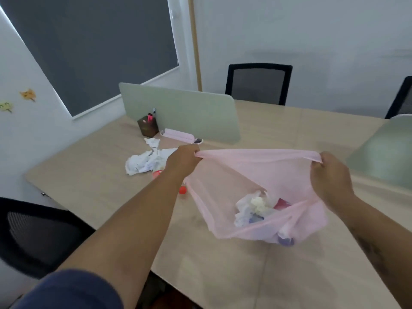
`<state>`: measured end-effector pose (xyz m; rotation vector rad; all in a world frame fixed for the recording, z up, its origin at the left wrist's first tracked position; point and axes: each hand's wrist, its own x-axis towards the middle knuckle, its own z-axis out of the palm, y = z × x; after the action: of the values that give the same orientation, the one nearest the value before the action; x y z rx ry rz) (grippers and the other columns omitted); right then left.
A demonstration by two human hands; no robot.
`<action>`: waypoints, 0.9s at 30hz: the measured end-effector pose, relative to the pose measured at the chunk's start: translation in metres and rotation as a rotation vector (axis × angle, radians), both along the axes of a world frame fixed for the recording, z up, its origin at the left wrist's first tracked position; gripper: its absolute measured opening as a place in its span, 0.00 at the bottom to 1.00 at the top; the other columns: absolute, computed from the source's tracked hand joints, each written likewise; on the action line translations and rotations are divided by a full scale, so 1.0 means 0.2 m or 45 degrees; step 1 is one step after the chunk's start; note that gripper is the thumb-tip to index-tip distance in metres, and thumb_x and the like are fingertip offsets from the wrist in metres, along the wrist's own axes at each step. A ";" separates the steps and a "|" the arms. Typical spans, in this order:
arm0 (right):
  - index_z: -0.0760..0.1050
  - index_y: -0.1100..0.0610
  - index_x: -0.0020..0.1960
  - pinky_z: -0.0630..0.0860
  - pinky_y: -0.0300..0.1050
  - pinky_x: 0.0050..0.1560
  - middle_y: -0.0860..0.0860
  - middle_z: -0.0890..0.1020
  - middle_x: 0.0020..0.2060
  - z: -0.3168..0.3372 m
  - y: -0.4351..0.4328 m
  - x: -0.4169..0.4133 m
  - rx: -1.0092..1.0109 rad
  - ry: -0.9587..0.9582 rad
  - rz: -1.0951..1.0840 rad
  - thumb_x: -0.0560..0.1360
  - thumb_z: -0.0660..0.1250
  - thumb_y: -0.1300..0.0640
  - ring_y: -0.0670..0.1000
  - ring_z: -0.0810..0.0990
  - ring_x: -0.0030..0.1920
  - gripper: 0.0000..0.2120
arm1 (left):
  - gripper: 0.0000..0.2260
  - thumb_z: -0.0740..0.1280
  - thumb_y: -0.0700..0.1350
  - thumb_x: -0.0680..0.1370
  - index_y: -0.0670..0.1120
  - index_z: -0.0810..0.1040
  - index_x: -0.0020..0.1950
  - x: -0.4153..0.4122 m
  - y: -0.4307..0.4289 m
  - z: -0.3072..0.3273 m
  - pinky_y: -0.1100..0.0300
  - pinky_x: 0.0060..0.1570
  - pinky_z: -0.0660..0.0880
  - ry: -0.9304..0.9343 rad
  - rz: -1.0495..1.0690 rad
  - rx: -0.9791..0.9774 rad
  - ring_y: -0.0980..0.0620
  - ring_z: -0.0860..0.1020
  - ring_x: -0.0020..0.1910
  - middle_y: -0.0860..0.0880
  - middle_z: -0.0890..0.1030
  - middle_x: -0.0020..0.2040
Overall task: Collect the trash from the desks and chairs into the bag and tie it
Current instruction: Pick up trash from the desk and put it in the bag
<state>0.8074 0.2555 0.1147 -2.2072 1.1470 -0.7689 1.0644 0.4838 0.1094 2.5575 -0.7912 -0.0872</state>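
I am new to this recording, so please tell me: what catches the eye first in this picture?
First, the pink bag, held open over the desk by the left hand and the right hand, with crumpled trash already inside. Next, the white crumpled paper lying on the desk beyond the left hand, not yet collected.

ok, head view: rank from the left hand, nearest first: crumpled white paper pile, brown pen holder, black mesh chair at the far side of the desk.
1. Crumpled white paper pile, on the desk just left of the left hand.
2. Brown pen holder, farther back against the frosted divider.
3. Black mesh chair, beyond the desk's far edge.
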 end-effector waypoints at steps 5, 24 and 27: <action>0.70 0.63 0.45 0.67 0.53 0.45 0.69 0.77 0.47 0.01 -0.06 0.25 -0.061 0.046 -0.123 0.78 0.52 0.59 0.67 0.75 0.47 0.10 | 0.24 0.65 0.69 0.73 0.51 0.75 0.56 0.40 0.14 -0.11 0.55 0.44 0.74 0.406 -0.009 -0.098 0.49 0.78 0.46 0.50 0.80 0.48; 0.69 0.64 0.44 0.68 0.50 0.40 0.58 0.73 0.37 -0.15 0.02 0.65 0.091 0.203 -0.052 0.79 0.52 0.58 0.62 0.73 0.40 0.12 | 0.26 0.72 0.43 0.74 0.48 0.66 0.69 0.50 0.52 -0.65 0.54 0.41 0.78 0.619 0.672 -0.419 0.42 0.79 0.45 0.40 0.78 0.58; 0.71 0.64 0.46 0.69 0.50 0.41 0.60 0.75 0.40 -0.14 0.01 0.68 0.145 0.163 -0.027 0.80 0.53 0.58 0.62 0.73 0.41 0.13 | 0.24 0.74 0.41 0.75 0.47 0.70 0.68 0.40 0.61 -0.44 0.54 0.43 0.82 0.714 0.599 -0.695 0.46 0.79 0.38 0.40 0.78 0.56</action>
<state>0.9424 0.2578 0.0863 -2.1779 1.2462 -0.5626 1.1447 0.6059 0.0223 1.9775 0.0166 -0.3624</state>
